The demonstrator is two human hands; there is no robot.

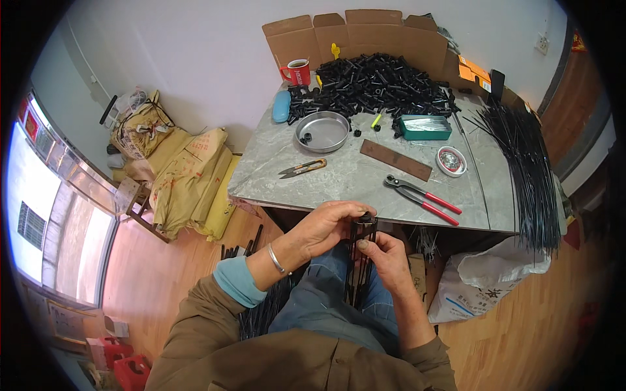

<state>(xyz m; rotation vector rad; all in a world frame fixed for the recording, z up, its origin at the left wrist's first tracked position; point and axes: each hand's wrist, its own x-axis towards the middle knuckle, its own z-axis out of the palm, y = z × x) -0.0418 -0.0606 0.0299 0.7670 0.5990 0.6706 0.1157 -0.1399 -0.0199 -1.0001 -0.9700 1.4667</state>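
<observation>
Over my lap, in front of the table's near edge, both hands hold an upright bundle of thin black rods (356, 280) that looks like a folded umbrella frame. My left hand (326, 228) is closed round its top end, fingers at the black head piece. Just below, my right hand (389, 257) grips the rods, thumb pressed against them. Nearest on the table lie red-handled pincers (427, 201) and thread snips (302, 169). A flat brown bar (395, 160) and a round metal dish (334, 135) with a few small black parts are farther back.
A large pile of black plastic parts (385, 85) fills the table's back before a cardboard screen (372, 38). Around it are a red mug (298, 72), blue case (282, 106), green box of pins (426, 129) and white tub (450, 161). Long black rods (531, 173) overhang the right edge, above a white sack (479, 287).
</observation>
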